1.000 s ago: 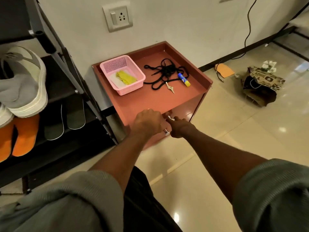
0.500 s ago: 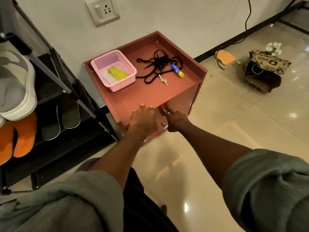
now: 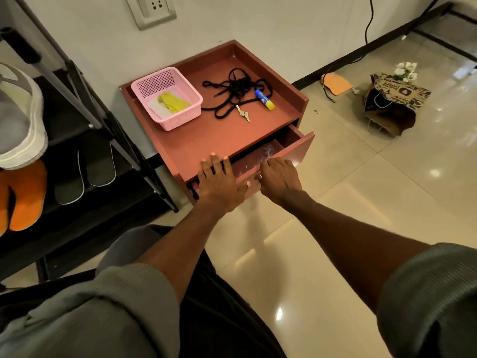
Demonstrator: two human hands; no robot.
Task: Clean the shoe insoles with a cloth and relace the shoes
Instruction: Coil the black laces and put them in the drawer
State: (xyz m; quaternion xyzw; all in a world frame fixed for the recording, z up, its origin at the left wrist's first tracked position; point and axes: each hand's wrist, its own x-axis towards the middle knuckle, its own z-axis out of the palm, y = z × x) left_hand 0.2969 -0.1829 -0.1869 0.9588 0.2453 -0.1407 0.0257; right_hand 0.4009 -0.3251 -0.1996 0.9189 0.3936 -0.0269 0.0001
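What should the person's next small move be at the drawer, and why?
Probably pull the drawer further out with the right hand, whose fingers curl at its front edge. It is only partly open, with something clear and shiny barely visible inside, while the left hand lies flat on the cabinet top, bracing it.

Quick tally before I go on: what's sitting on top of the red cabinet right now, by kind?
Pink plastic mesh basket, holding a yellow cloth: 1
Tangle of black shoelaces: 1 (the number of laces cannot be told)
Blue and yellow glue stick: 1
Small bunch of metal keys: 1
Total: 4 kinds on the red cabinet top, 5 items counting the cloth.
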